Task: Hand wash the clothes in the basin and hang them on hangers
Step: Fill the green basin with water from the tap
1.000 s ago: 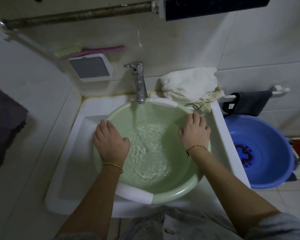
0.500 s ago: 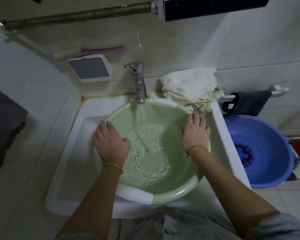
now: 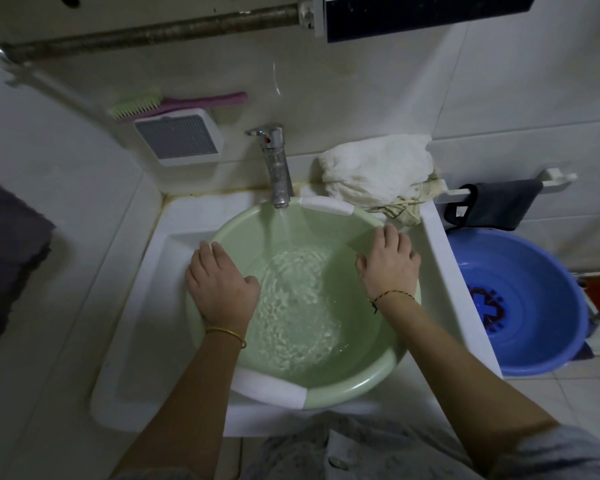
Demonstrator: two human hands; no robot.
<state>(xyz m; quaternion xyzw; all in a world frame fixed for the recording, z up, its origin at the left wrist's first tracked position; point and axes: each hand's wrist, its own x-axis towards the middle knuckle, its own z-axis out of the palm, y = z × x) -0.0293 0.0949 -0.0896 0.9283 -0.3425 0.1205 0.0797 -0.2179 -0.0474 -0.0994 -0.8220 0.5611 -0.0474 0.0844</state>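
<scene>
From the head view I judge I'm at the filling step: the tap (image 3: 274,164) runs into the green basin (image 3: 357,379) sitting in the white sink (image 3: 132,344), while the clothes (image 3: 378,171), a pale bundle, wait on the sink's back right corner, outside the water. Next, I think, the tap must be shut off and that bundle brought into the basin. My left hand (image 3: 219,282) and right hand (image 3: 388,261) rest palm-down on opposite rims, fingers relaxed and spread, gripping nothing.

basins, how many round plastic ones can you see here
2. A pale green round plastic basin sits in the white sink under the running tap, both hands on its rim. A blue round plastic basin stands right of the sink. Others could be out of frame.
</scene>
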